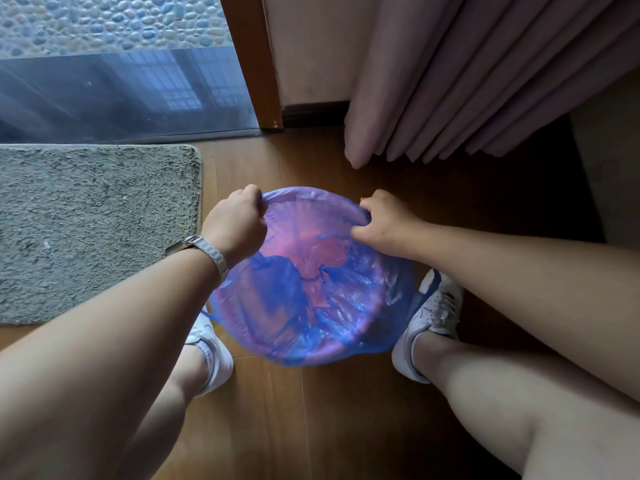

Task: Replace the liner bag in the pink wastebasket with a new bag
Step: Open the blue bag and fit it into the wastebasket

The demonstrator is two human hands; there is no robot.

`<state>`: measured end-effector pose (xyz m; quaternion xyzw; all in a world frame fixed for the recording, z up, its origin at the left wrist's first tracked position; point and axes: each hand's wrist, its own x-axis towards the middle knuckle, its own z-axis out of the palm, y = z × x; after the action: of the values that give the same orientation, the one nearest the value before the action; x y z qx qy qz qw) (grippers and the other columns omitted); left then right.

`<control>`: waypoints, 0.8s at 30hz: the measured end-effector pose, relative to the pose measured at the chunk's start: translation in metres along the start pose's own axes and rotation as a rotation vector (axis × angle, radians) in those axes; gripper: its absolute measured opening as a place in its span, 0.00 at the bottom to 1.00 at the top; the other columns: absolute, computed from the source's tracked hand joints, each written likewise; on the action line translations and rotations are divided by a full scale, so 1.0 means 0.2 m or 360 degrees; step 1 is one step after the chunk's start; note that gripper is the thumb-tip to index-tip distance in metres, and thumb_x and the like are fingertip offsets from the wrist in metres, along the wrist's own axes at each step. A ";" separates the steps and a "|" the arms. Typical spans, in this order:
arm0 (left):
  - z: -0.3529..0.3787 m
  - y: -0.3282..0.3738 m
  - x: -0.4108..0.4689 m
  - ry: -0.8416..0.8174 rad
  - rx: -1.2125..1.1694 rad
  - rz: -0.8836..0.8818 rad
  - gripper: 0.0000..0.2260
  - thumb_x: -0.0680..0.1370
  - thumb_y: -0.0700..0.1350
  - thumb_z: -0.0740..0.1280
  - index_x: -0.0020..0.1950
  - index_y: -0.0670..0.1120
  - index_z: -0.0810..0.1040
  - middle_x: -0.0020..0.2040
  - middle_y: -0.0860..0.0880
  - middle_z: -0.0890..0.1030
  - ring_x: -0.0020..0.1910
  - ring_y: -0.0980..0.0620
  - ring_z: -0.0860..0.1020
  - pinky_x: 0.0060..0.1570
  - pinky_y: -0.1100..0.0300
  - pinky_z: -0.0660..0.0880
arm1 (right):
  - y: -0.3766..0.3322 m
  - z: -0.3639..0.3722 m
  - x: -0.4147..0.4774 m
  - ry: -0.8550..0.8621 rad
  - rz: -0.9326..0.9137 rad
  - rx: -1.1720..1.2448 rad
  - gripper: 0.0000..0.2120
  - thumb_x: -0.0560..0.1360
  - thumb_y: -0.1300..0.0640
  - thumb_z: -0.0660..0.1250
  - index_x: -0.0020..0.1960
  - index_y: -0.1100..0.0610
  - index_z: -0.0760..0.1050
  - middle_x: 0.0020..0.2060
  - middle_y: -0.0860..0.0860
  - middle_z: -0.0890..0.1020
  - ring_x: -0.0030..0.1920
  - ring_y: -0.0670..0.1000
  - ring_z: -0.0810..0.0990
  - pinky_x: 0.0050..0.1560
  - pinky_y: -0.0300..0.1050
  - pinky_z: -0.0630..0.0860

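A round pink wastebasket [313, 252] stands on the wooden floor between my feet. A thin blue liner bag [349, 306] lies inside it and is folded out over the near and side parts of the rim. My left hand [235, 225] is shut on the bag's edge at the far left of the rim. At the far right of the rim my right hand [382, 218] pinches the bag's edge too. The bag's far edge is stretched between both hands. Pink shows through the plastic at the bottom.
A grey shaggy mat [93, 223] lies on the floor to the left. A glass door [121, 91] with a brown wooden frame [252, 60] is ahead. Pink curtains [478, 81] hang at the upper right. My white shoes [431, 317] flank the basket.
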<state>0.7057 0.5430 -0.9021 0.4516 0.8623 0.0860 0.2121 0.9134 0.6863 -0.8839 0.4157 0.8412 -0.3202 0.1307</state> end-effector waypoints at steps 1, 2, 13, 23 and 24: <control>0.00 -0.02 0.00 -0.0019 0.0034 -0.0062 0.05 0.80 0.44 0.56 0.50 0.44 0.70 0.51 0.36 0.77 0.48 0.34 0.76 0.43 0.48 0.69 | 0.00 0.00 0.00 -0.0004 0.0021 -0.0012 0.14 0.66 0.49 0.69 0.32 0.53 0.66 0.41 0.53 0.71 0.40 0.56 0.73 0.41 0.44 0.67; -0.01 -0.03 0.00 -0.0040 0.0046 -0.0127 0.05 0.78 0.43 0.56 0.51 0.45 0.70 0.52 0.37 0.78 0.49 0.34 0.76 0.43 0.49 0.69 | 0.01 0.00 0.01 -0.0004 0.0040 -0.0022 0.12 0.66 0.49 0.69 0.33 0.54 0.69 0.42 0.54 0.72 0.41 0.56 0.74 0.41 0.44 0.68; 0.00 0.27 -0.01 0.0058 0.0255 0.1062 0.16 0.75 0.49 0.64 0.62 0.50 0.75 0.56 0.47 0.79 0.55 0.42 0.76 0.52 0.49 0.72 | -0.03 -0.02 -0.05 -0.0111 -0.0204 0.0227 0.06 0.70 0.51 0.71 0.42 0.53 0.77 0.44 0.52 0.72 0.46 0.53 0.75 0.49 0.50 0.75; 0.02 0.23 0.03 0.0151 0.0054 0.0725 0.07 0.79 0.47 0.65 0.53 0.46 0.77 0.48 0.43 0.77 0.48 0.38 0.75 0.40 0.47 0.74 | -0.03 0.00 -0.09 0.0186 -0.0279 0.0043 0.13 0.69 0.53 0.71 0.50 0.55 0.73 0.44 0.51 0.76 0.45 0.54 0.75 0.43 0.45 0.70; 0.02 0.22 0.03 0.0147 0.0002 0.0675 0.06 0.79 0.47 0.64 0.52 0.46 0.77 0.48 0.43 0.77 0.48 0.38 0.75 0.41 0.47 0.75 | -0.03 0.02 -0.09 0.0082 -0.0168 0.0080 0.10 0.69 0.54 0.70 0.46 0.54 0.71 0.40 0.50 0.77 0.42 0.55 0.75 0.39 0.45 0.69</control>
<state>0.7378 0.5724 -0.8924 0.6186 0.7569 0.1490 0.1492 0.9205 0.6707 -0.8753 0.3819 0.8567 -0.3370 0.0814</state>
